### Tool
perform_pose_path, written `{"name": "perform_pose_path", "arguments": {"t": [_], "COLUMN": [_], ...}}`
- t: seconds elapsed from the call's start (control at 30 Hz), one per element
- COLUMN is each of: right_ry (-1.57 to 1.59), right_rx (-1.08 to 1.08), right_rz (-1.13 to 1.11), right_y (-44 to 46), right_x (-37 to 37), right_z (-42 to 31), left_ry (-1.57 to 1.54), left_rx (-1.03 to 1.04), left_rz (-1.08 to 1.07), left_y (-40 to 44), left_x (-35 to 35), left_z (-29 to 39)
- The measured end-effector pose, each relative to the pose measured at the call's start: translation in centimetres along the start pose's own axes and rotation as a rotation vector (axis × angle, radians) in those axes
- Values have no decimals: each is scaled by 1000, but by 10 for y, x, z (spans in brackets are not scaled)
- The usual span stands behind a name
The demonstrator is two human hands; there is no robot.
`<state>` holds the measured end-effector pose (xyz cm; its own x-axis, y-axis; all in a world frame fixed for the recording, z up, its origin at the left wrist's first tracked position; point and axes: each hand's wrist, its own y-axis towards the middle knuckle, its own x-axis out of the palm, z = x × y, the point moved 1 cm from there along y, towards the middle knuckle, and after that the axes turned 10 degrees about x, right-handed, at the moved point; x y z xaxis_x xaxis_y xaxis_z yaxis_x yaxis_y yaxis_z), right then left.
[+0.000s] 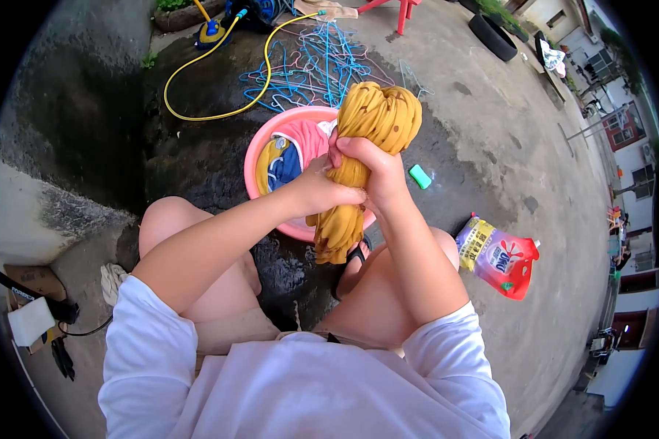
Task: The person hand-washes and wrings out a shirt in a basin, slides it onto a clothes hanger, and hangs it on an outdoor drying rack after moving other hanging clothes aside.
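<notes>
A mustard-yellow garment [379, 117] with brown spots is bunched and twisted lengthwise above a pink basin [253, 164]. My left hand [328, 189] is closed round its narrowed middle, and my right hand [373, 162] grips it just above and to the right. One thick bundle bulges over my hands while a looser end [337, 238] hangs below them. Inside the basin lie pink cloth [306, 139], blue cloth [287, 162] and a yellow piece [269, 157]. My forearms and the garment hide part of the basin.
A green bar of soap [420, 176] lies right of the basin. Nearer me on the right is a detergent bag [499, 256]. Blue and pink hangers [322, 66] are heaped behind the basin, beside a yellow hose [220, 118]. A wall [66, 110] stands at left.
</notes>
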<state>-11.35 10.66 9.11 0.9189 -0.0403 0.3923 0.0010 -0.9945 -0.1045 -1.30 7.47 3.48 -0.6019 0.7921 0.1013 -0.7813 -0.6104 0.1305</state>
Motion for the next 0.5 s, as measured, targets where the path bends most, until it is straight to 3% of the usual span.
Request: {"name": "perform_pose_path", "arguments": {"t": [0.13,0.23,0.33,0.4,0.43,0.5], "right_ry": [-59,-21,-19,-14,140,-19], "right_rx": [35,28,83,91,97,58], "right_rz": [-7,44,-39,-74,-164,-129], "right_y": [1,-2,0,2,7,6], "right_x": [-8,-6,-14,-14,-20,-18], "right_z": [2,2,-1,-6,-4,-3], "left_ry": [-8,11,41,68,76,72], "left_rx": [84,70,-40,-29,-20,-19], "left_rz": [-26,-53,-76,-12,24,48], "left_y": [0,1,4,6,6,6], "left_x": [3,5,7,6,4,-3], "left_z": [-4,-2,4,4,5,11]}}
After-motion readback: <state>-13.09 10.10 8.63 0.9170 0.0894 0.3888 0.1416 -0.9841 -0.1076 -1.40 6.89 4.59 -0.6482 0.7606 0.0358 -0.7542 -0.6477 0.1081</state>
